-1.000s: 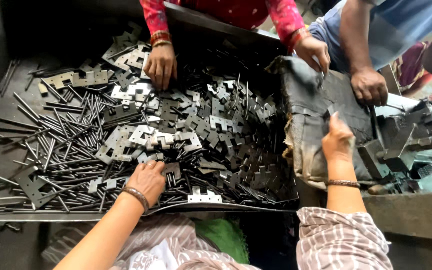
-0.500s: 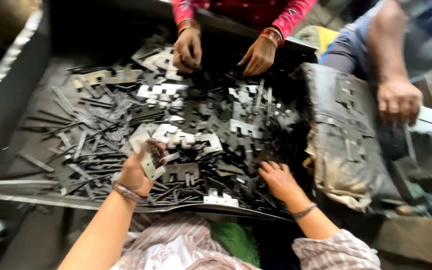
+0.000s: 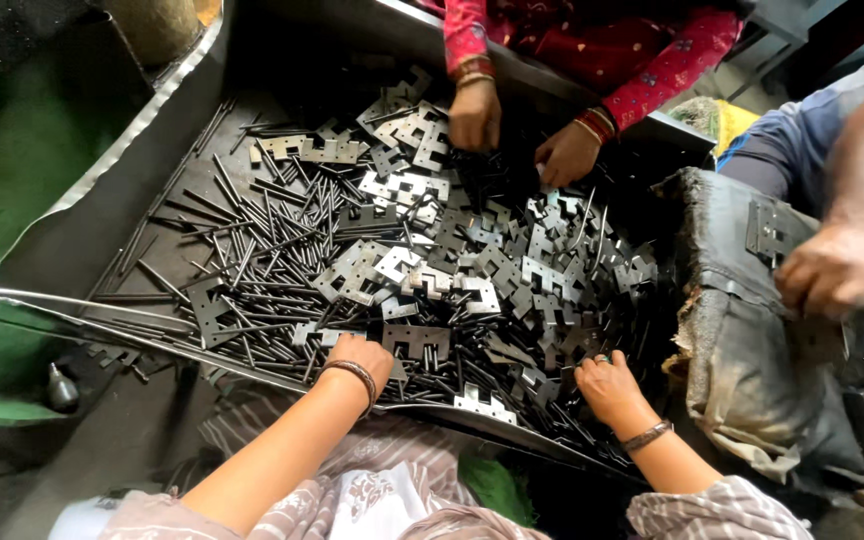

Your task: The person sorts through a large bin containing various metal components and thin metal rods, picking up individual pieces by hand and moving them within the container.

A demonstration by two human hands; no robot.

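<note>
The left hand [image 3: 360,362] is lying at the near edge of a big dark metal tray [image 3: 82,235], its fingers curled down into the heap and touching a notched flat metal plate [image 3: 417,342] just to its right; whether it is actually pinching a piece cannot be told. A bangle is sitting on that wrist. The right hand [image 3: 607,385] is reaching in further right, fingers bent and digging among the small dark stamped plates [image 3: 542,300], a ring showing on one finger and a bracelet on the wrist; what it is gripping, if anything, is hidden under the fingers.

Long thin metal rods [image 3: 242,250] are lying scattered across the left half of the tray, with the brighter notched plates piled through the middle and far side.

At the far side, a person in red patterned sleeves is working both hands [image 3: 475,115] into the pile, one hand on the bright plates and the other [image 3: 567,155] just right of it. At the right, another person's hand [image 3: 832,270] is resting on a worn dark sack [image 3: 742,340] that is sitting against the tray's right edge.
</note>
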